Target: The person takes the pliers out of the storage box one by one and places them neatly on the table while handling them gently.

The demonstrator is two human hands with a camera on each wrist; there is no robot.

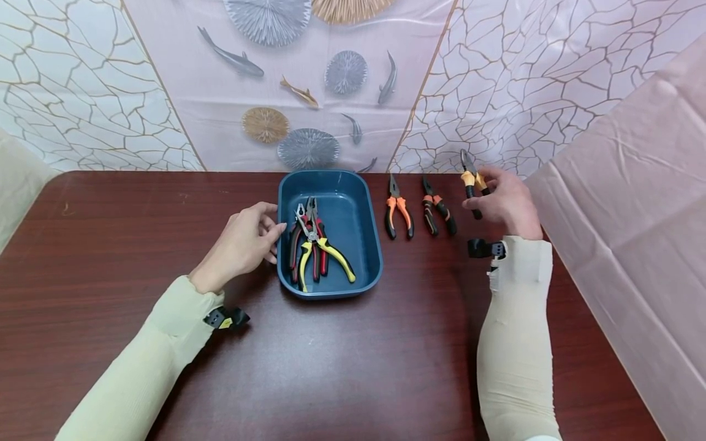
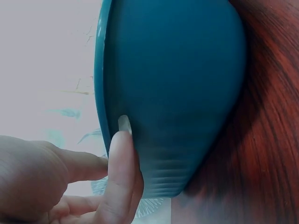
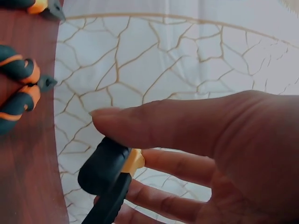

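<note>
My left hand (image 1: 242,242) is at the left side of a blue plastic tray (image 1: 368,233). Its thumb is at the rim and its fingers lie against the outer wall (image 2: 173,93), gripping the edge. Inside the tray lie several pliers, with a yellow-handled pair of pliers (image 1: 312,236) on top of red-and-black ones (image 1: 323,260). At the far right, my right hand (image 1: 504,199) holds pliers with yellow-and-black handles (image 1: 469,179), their jaws pointing away. In the right wrist view the thumb presses one black handle (image 3: 100,168), with the fingers on the other side.
Between the tray and my right hand, orange-and-black long-nose pliers (image 1: 398,211) and black-and-orange pliers (image 1: 438,211) lie on the dark wooden table (image 1: 353,361). A patterned cloth (image 1: 220,110) hangs behind the table's back edge. Pinkish cloth (image 1: 623,245) borders the right side.
</note>
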